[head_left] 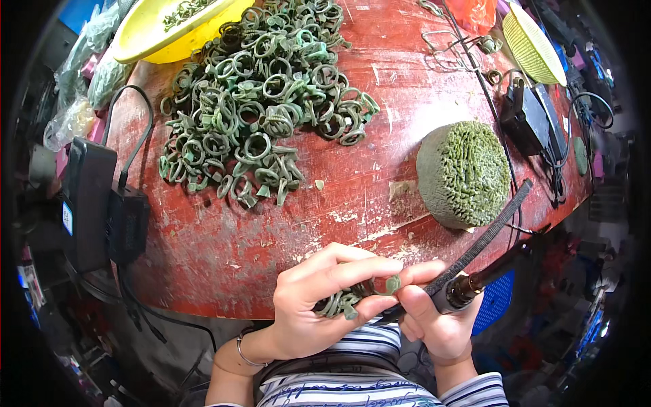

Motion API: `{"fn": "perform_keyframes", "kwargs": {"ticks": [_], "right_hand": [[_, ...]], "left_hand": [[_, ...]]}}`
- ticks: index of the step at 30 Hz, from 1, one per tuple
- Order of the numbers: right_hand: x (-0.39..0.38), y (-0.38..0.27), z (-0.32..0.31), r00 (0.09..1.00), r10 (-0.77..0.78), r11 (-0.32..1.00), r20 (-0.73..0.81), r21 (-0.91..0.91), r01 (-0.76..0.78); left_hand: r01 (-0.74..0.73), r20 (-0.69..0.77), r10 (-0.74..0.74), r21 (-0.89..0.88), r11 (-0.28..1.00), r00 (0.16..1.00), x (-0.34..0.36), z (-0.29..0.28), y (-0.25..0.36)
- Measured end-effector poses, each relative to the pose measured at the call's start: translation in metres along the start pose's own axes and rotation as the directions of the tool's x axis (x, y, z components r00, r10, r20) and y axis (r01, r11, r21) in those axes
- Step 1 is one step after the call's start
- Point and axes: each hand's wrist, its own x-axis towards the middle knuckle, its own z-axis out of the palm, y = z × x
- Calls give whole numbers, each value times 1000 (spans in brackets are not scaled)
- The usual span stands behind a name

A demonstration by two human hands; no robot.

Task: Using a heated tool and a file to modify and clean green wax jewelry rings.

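My left hand [315, 298] is closed around several greenish rings [336, 304] near the table's front edge. Between its fingertips one green ring [392, 285] is pinched, its flat face showing. My right hand [441, 319] grips a dark pen-like handpiece [468, 288] that points up and to the right. A dark ribbed strip [478, 247] runs up from the same hand; whether it belongs to the handpiece I cannot tell. My right fingertips meet the pinched ring. Beyond my hands spreads a large heap of green-grey metal rings [258, 102].
A round greenish block [468, 175] with a grooved face stands at right. Black power adapters [91, 203] sit on the left edge, another black box [529, 122] at right with cables. A yellow basin [146, 34] and yellow basket [536, 44] lie at the far corners of the red table [224, 264].
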Motion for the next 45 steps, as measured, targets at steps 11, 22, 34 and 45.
{"fn": "perform_keyframes", "kwargs": {"ticks": [11, 22, 34, 45], "right_hand": [[0, 9, 0, 996, -87, 996, -37, 10, 87], [2, 13, -6, 960, -266, 920, 88, -273, 280], [-7, 3, -9, 990, -117, 965, -80, -246, 94], [2, 5, -1, 998, -57, 998, -16, 11, 57]], "left_hand": [[57, -17, -56, 48, 997, 998, -5, 0, -3], [74, 14, -73, -79, 994, 997, -1, -2, -4], [121, -10, -122, -76, 990, 992, -3, -2, -1], [18, -35, -19, -22, 1000, 999, -3, 2, -4]]}}
